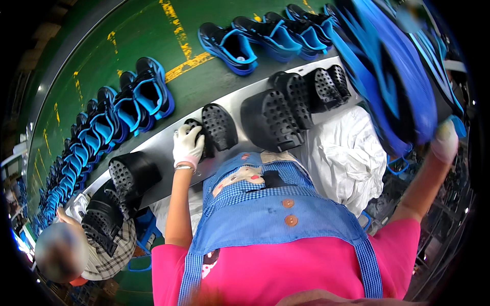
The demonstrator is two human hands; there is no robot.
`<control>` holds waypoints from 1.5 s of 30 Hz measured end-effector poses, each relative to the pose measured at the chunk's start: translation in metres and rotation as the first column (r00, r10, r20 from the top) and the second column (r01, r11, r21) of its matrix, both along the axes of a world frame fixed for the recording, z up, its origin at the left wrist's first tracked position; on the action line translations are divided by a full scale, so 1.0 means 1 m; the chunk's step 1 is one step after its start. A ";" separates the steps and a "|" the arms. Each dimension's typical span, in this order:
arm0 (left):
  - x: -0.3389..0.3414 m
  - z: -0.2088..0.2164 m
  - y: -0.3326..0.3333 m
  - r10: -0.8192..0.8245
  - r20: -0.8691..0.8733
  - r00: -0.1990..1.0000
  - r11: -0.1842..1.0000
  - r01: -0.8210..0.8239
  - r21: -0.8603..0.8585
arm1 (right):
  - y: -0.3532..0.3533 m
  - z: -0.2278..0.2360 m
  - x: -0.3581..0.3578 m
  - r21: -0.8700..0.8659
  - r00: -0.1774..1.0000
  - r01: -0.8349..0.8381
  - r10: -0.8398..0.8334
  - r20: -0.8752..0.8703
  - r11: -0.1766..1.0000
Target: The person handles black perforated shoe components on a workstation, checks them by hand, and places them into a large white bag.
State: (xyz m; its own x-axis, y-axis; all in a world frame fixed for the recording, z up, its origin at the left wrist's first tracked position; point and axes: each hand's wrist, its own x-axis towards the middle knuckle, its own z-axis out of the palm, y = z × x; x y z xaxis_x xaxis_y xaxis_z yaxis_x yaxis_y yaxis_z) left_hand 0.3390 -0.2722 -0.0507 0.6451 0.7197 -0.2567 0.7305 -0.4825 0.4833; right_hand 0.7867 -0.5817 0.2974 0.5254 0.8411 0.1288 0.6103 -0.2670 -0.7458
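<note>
My left hand [188,145], in a white glove, has its fingers curled over a small black perforated piece [206,147] on a metal strip [176,133]. Beside it stands a taller black rounded piece full of round holes [219,126]. Out at the far right, my right hand [445,143], also gloved, is closed at the end of a blue-and-black shoe [403,71]. That shoe is large and smeared by motion, close in front of me; its fingers' exact hold is partly hidden.
More black perforated pieces [270,120] line the metal strip, others [133,173] at left. Blue-and-black shoes stand in rows on the green surface, left [153,89] and far side [229,48]. White cloth [349,158] lies at right. Another person [109,250] sits at lower left.
</note>
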 end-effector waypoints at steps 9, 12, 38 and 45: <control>-0.011 0.022 0.009 -0.048 0.151 0.987 0.995 0.061 -0.079 | 0.389 -0.191 -0.190 -0.403 0.729 -0.569 0.666 0.155 0.717; -0.018 0.033 0.008 -0.102 0.144 0.984 0.974 0.128 -0.188 | 0.408 -0.290 -0.191 -0.713 0.527 -0.494 0.824 0.210 0.498; -0.032 0.030 -0.022 -0.168 0.168 0.971 0.979 0.184 -0.085 | 0.296 -0.204 -0.241 -0.507 0.722 -0.545 0.681 0.122 0.668; -0.032 0.046 -0.036 -0.147 0.077 0.986 0.987 0.151 -0.051 | 0.240 -0.205 -0.255 -0.503 0.718 -0.643 0.683 -0.134 0.578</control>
